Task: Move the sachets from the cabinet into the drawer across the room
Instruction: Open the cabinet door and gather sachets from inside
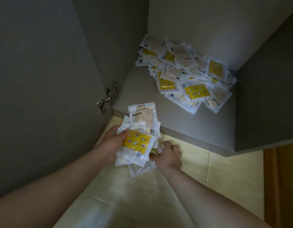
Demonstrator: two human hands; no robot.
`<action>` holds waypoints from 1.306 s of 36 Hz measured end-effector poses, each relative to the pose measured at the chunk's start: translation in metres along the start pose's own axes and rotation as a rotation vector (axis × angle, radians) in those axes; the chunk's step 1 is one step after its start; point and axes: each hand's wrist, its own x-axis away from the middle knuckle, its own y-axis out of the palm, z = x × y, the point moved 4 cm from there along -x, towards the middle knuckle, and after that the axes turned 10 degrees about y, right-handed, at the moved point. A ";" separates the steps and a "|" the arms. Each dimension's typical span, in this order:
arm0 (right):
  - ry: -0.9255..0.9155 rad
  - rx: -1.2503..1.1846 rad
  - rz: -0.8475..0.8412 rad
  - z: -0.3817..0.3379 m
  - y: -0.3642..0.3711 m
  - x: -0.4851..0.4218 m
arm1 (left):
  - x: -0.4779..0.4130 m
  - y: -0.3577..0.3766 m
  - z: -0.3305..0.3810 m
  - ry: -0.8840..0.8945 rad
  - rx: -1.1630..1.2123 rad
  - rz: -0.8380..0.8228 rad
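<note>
Head view: bundle of clear-and-yellow plastic sachets (139, 142) held before grey cabinet shelf (200, 129).
It is gripped by the left hand (113, 140) and pinched underneath by the right hand (168, 155); sachet pile (183, 74) is heaped on the shelf.

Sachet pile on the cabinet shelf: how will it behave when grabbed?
Likely slippery: the glossy pile lies splayed, packets overlapping. Probably light and floppy: the left hand grips a fanned bunch with sagging edges.
</note>
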 end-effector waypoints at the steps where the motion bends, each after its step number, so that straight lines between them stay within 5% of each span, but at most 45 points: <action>1: -0.027 0.065 0.017 -0.002 0.002 0.003 | 0.000 -0.002 -0.001 0.004 -0.010 0.000; 4: -0.039 0.062 -0.002 -0.007 0.014 0.005 | -0.002 -0.004 -0.002 0.010 0.008 -0.002; 13: -0.131 -0.513 -0.265 -0.016 -0.004 -0.006 | -0.003 -0.006 0.004 0.079 0.044 0.021; 19: -0.165 -0.847 -0.294 -0.027 -0.064 -0.009 | -0.004 -0.002 0.018 0.193 0.076 0.060; 23: -0.035 -1.145 -0.232 -0.028 -0.084 -0.015 | -0.011 0.007 0.039 0.258 0.066 0.060; 26: 0.049 -1.387 -0.362 -0.037 -0.085 -0.017 | -0.020 0.022 0.055 0.249 0.065 0.031; 31: 0.103 -1.232 -0.551 -0.047 -0.069 -0.018 | -0.028 0.049 0.061 0.213 0.043 -0.058; 37: 0.214 -1.180 -0.478 -0.041 -0.064 -0.031 | -0.022 0.059 0.056 0.108 0.073 -0.212; 47: 0.146 -1.169 -0.416 -0.048 -0.060 -0.035 | -0.021 0.049 0.046 0.065 0.117 -0.125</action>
